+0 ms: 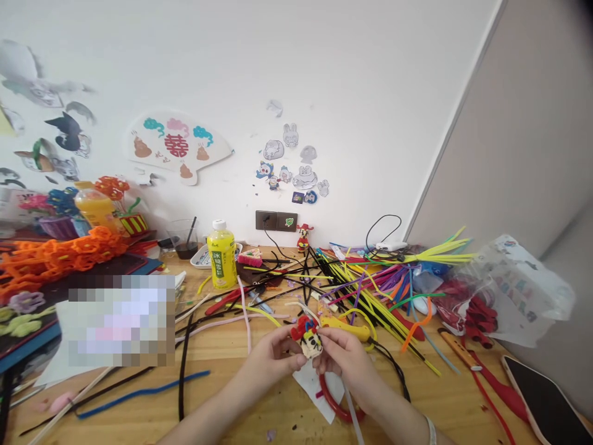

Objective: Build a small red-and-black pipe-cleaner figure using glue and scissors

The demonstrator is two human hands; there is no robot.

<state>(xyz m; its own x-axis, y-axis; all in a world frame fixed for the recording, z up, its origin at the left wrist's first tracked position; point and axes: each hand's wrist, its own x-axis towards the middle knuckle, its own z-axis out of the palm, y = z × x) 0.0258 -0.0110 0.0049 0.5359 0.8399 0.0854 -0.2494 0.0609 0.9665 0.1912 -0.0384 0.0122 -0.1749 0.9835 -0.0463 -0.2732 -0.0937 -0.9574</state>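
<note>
My left hand and my right hand come together low in the middle of the view. Between their fingertips they pinch a small doll head, seemingly wound from pipe cleaners, with a cream face, black features and a red top with blue and yellow bits. Just behind it a yellow glue gun lies on the table, its black cord curving to the right. Under my right hand are a red ring-like handle and a piece of white paper.
A yellow drink bottle stands at back left. Loose pipe cleaners in many colours spread over the wooden table. A small red-hatted figure stands by the wall. At far right lie a phone and a plastic bag.
</note>
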